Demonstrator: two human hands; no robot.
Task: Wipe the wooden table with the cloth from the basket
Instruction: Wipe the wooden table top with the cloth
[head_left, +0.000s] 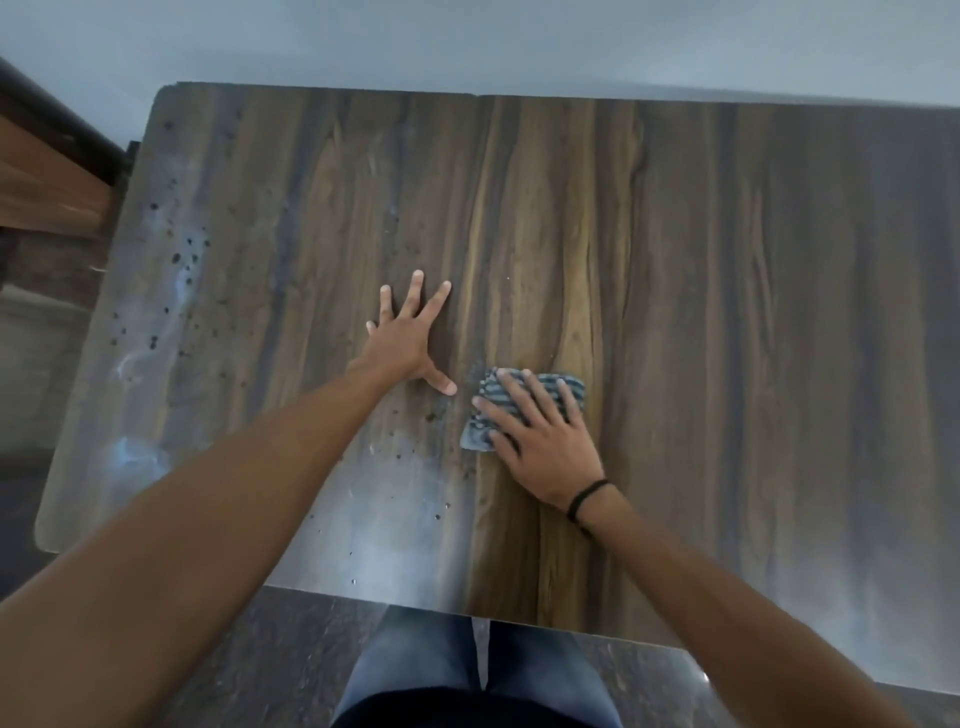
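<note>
Cloth (477, 434): striped grey, folded to a small pad, lying flat on the wooden surface (727, 312) near the middle, a little toward the near edge. The right hand (545, 452) presses it from above, fingers (524, 387) straight and slightly spread across the pad, not curled round it. A dark band (587, 499) sits on that wrist.

The left hand (402, 343) lies just beside the cloth, to its left, palm down on bare wood. Its fingers (413, 296) are splayed wide and hold nothing; it looks to be bracing the person.

Step in hand, as judged: wiping is underway and the fetch is done. The right half of the surface looks fairly even. The left half carries scattered dark specks (176, 260) and pale smears (135, 457), with more specks just left of the cloth.

Next move likely calls for sliding the pad leftward under steady flat pressure through the specks. The left hand lies in that path and would need to lift or shift. The specks may smear or scatter rather than lift.

Containers: the basket is not in view, so what it holds cannot be told.
</note>
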